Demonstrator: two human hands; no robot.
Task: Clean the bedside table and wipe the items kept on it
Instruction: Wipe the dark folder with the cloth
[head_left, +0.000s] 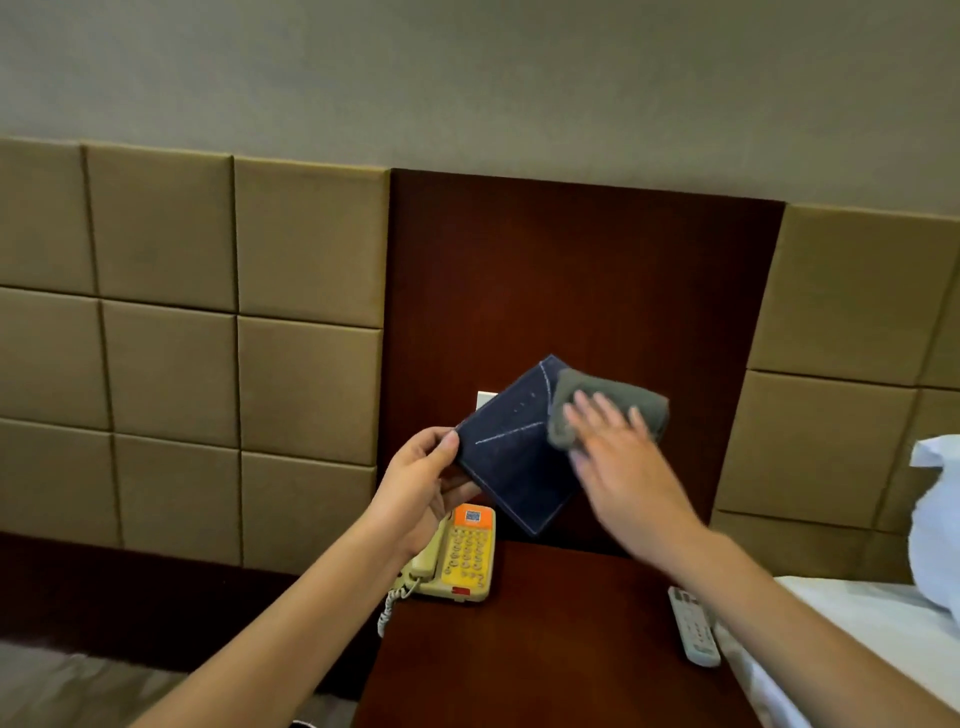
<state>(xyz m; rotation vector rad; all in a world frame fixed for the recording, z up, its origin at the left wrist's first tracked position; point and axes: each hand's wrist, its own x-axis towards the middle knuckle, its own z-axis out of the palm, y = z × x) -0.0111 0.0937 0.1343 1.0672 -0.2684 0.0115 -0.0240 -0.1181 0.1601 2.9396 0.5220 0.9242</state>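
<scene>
Midway, by the look of it: the left hand (423, 480) has a dark blue folder (514, 447) lifted clear above the worktop (561, 634), its grip narrow, thumb and fingers pinching the folder's left corner. The right hand (618, 447) lies flat and spread, pressing a grey cloth (608, 402) against the folder's upper right part; it is blurred, so its grip on the cloth is a press of the palm and not a closed fist.

So one item is being wiped now. Whether the worktop itself has been cleaned I cannot tell; it shows no clear streaks or dust.

Left to do, as I judge it: the yellow telephone (460, 558) near the worktop's back left corner, with its coiled cord (389, 605) hanging over the left edge, and the white remote control (693, 626) at the right edge, just beside the bed (852, 623). Both rest on the surface and would need lifting to wipe beneath.

A wall socket plate (485, 402) peeks out behind the folder. A white pillow (935, 525) sits on the bed, well apart from the hands.
</scene>
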